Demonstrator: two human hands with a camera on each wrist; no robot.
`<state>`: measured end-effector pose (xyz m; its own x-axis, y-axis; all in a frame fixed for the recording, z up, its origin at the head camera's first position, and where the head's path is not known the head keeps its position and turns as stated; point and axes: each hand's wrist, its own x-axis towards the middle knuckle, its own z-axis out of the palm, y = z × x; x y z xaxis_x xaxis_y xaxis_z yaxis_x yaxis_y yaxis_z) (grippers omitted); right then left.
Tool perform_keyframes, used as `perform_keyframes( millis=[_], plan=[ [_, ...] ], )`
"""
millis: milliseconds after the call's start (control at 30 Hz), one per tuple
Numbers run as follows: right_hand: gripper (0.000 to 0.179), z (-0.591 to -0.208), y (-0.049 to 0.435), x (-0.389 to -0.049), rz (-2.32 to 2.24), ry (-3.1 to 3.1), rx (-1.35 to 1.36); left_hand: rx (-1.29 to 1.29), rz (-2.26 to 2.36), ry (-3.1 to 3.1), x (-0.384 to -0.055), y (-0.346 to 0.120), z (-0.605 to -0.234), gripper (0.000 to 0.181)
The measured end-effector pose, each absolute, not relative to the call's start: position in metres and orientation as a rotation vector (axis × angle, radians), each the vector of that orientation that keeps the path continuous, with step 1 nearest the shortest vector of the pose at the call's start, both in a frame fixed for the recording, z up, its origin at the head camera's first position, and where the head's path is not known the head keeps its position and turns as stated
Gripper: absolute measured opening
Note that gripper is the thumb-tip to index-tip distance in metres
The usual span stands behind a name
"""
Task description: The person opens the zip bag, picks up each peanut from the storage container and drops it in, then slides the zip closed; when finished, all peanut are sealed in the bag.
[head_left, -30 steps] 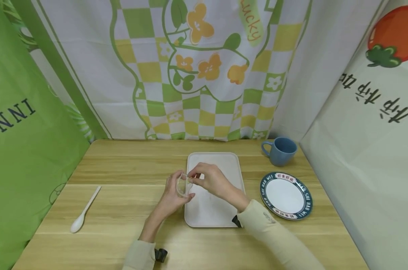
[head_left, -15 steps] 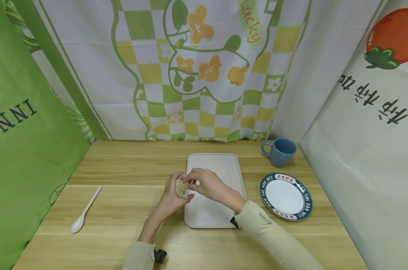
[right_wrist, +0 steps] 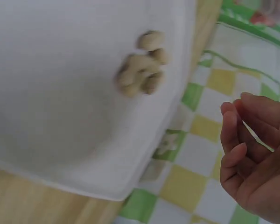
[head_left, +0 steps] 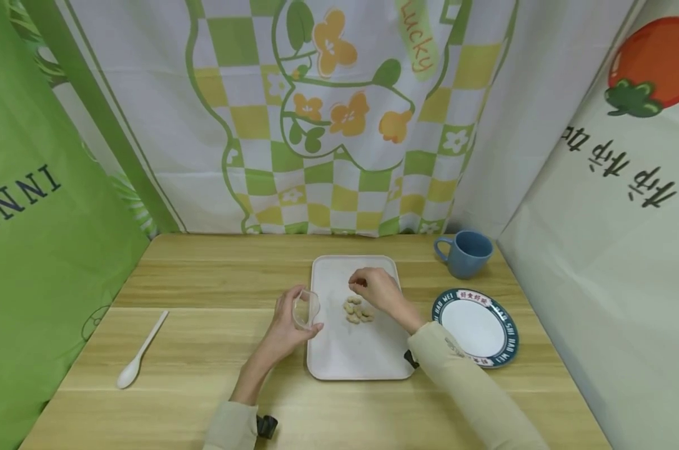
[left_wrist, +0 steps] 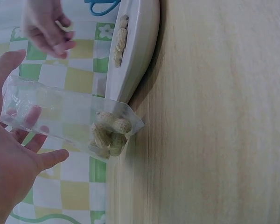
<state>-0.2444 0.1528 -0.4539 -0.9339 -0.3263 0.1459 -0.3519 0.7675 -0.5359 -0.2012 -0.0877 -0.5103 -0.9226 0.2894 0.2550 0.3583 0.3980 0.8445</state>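
Observation:
My left hand (head_left: 285,328) holds a clear plastic bag (left_wrist: 60,109) at the left edge of the white tray (head_left: 350,356), fingers and thumb round its sides. Several peanuts (left_wrist: 109,135) in their shells lie in its bottom corner. On the tray, near its middle, is a small cluster of peanuts (head_left: 356,310), blurred in the right wrist view. My right hand (head_left: 380,290) hovers over the tray just beyond the cluster, fingers loosely bent. In the right wrist view its thumb and index fingertips come close together, and no object shows between them.
A white spoon (head_left: 139,353) lies on the wooden table at the left. To the right are a plate (head_left: 474,330) with a dark patterned rim, partly behind the right sleeve, and a blue mug (head_left: 467,253) behind it. Curtains (head_left: 345,187) hang along the back and sides.
My right hand has left the bag's mouth and moved right over the tray, uncovering the peanut cluster. My left hand stays in place with the bag.

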Motion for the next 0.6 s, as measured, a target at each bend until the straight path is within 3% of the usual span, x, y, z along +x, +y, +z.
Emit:
perform_keyframes(
  millis=[300,600],
  plan=[
    [0.007,-0.495,0.168,-0.259,0.848,-3.115,0.512,-0.629,-1.542,-2.542,-0.2,-0.088,-0.512,0.084],
    [0.005,-0.508,0.168,-0.265,0.838,-3.09,0.564,-0.648,-1.566,-2.52,-0.202,-0.087,-0.513,0.085]
  ],
)
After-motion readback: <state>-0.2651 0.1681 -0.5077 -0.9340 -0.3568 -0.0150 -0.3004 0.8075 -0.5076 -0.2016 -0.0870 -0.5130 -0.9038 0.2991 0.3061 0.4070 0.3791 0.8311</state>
